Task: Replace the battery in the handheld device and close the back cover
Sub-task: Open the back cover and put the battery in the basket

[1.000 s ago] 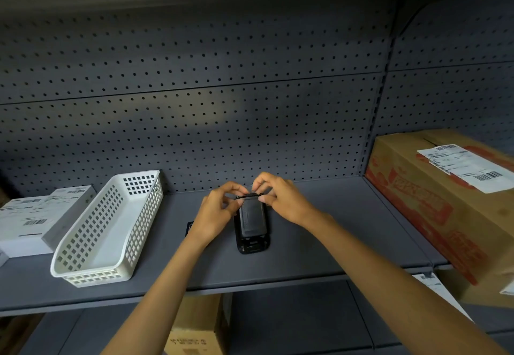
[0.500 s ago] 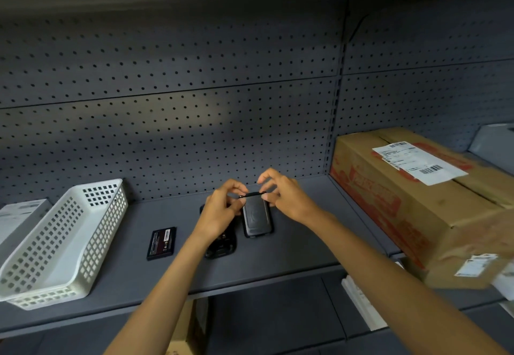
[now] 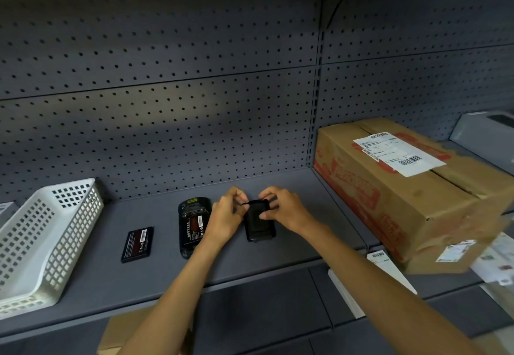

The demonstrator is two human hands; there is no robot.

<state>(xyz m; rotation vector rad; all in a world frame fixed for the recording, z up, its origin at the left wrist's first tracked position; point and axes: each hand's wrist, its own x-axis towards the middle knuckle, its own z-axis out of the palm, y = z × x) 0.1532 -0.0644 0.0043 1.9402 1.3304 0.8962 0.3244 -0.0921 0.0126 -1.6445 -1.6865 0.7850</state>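
Note:
The black handheld device [image 3: 192, 225] lies face down on the grey shelf [image 3: 172, 276] with its back open and a battery with a red label seated in the bay. Just right of it is the black back cover [image 3: 259, 222]; its lower end touches the shelf. My left hand [image 3: 226, 215] pinches the cover's top left corner and my right hand [image 3: 283, 210] grips its top right edge, thumb on its face. A loose black battery [image 3: 137, 244] lies flat on the shelf left of the device.
A white perforated basket [image 3: 47, 240] stands at the left end of the shelf. A large cardboard box [image 3: 403, 196] with a shipping label fills the right side. Pegboard [image 3: 167, 120] backs the shelf. Another box [image 3: 125, 332] and papers [image 3: 345, 293] sit on the shelf below.
The back cover has come off the device and moved right, held by both hands. The device with its battery and the loose battery on the left are now uncovered. The view shifted left.

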